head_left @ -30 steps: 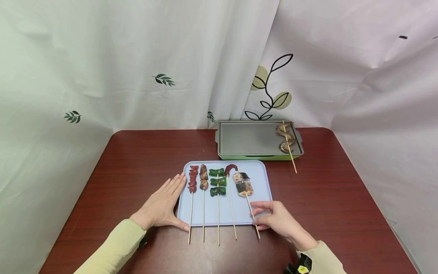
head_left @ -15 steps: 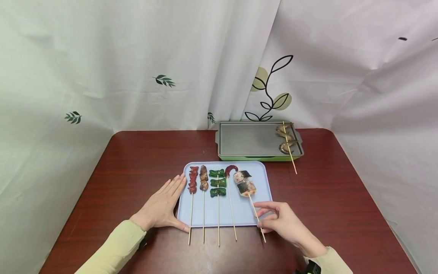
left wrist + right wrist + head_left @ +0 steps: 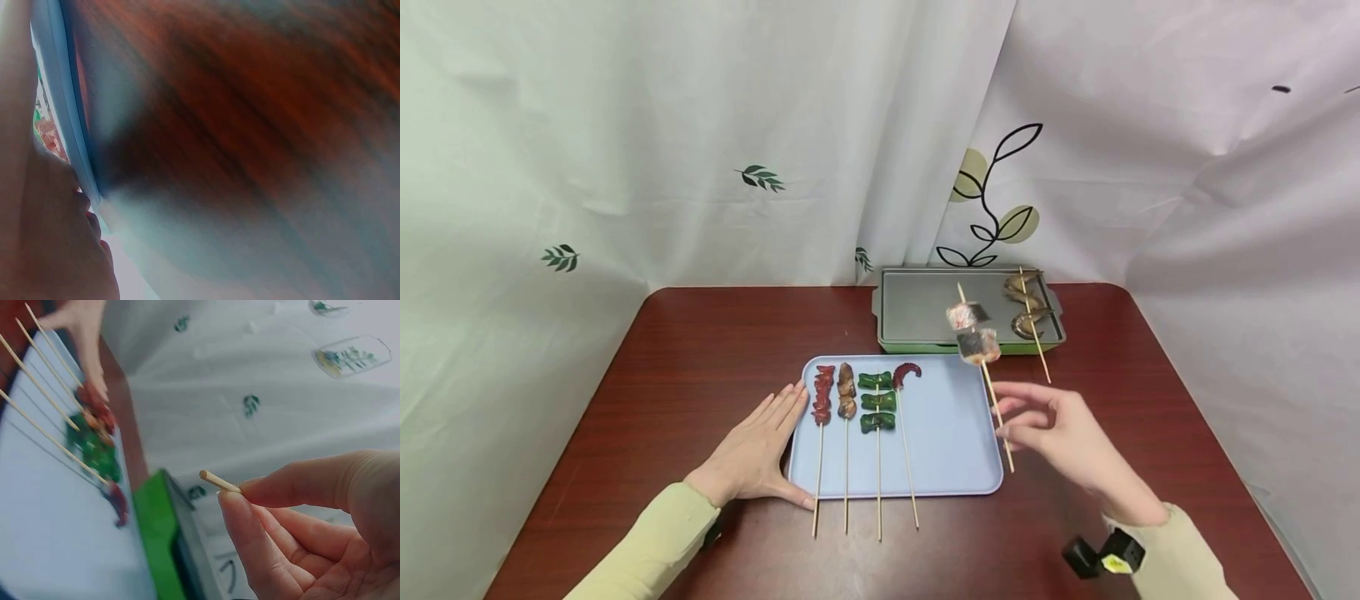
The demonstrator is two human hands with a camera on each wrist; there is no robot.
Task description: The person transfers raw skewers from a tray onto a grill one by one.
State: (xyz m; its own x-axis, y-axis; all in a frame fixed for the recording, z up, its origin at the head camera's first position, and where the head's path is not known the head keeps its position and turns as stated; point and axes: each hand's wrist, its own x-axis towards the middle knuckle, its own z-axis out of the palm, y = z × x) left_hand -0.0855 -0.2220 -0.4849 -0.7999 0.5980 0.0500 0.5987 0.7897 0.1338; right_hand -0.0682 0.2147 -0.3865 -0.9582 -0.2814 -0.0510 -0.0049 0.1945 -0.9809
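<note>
One desk (image 3: 700, 333) carries one light blue tray (image 3: 955, 442) and, at one o'clock, one green-sided grill (image 3: 925, 308). There are six skewers (image 3: 846, 475). Four lie on the tray: one red meat skewer (image 3: 822, 400) and one brown skewer (image 3: 847, 392) at ten o'clock, their pieces too merged to count; one green pepper skewer (image 3: 877, 379) at eleven, bearing three rolls (image 3: 877, 402); one tentacle skewer (image 3: 903, 433) at twelve, bearing one tentacle (image 3: 907, 368). One fish skewer (image 3: 989, 383), with two chunks (image 3: 977, 343), is in the right hand (image 3: 1060, 433), one of two hands. One shrimp skewer (image 3: 1041, 354), with three shrimp (image 3: 1024, 323), lies at the grill's three o'clock. In the head view, the curtain (image 3: 700, 108) shows three small leaf sprigs (image 3: 760, 177) and one tall vine (image 3: 1017, 223).
</note>
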